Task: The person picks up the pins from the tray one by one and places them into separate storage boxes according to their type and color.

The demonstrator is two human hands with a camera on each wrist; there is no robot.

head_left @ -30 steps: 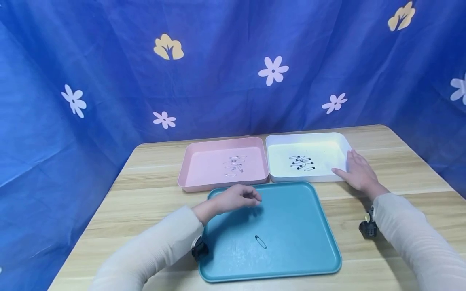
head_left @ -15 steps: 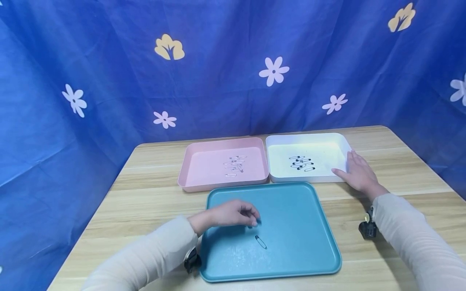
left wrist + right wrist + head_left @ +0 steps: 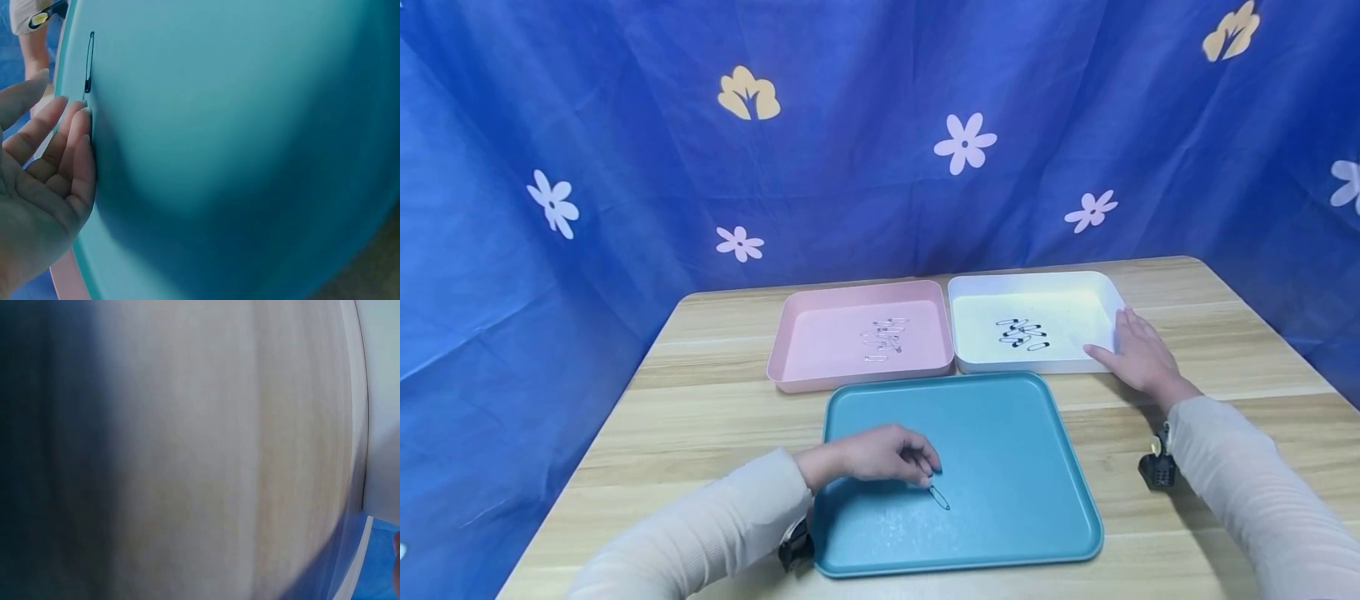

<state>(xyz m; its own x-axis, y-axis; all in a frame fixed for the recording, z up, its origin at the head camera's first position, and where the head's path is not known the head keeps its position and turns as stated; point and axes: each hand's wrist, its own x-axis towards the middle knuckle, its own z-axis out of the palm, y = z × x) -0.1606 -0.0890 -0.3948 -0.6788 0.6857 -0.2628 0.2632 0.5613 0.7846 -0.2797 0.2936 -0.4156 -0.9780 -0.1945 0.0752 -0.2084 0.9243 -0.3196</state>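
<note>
While the left hand (image 3: 868, 454) was up near the top of the teal tray (image 3: 1037, 433) a moment ago, it now sits lower, right at the one safety pin (image 3: 937, 497) lying on that tray. Its fingers (image 3: 925, 472) are curled and close together, with the tips touching the near end of the pin. I cannot tell if they pinch it yet. The pin lies flat in the same spot, so it looks ready to be picked up, not lifted.

The right hand (image 3: 1138, 354) has not moved. It rests flat on the desk (image 3: 700, 417), fingers spread, against the side of the white tray (image 3: 1105, 287). Black pins (image 3: 1022, 334) lie in there, and silver pins (image 3: 883, 337) lie in the pink tray (image 3: 805, 312).
</note>
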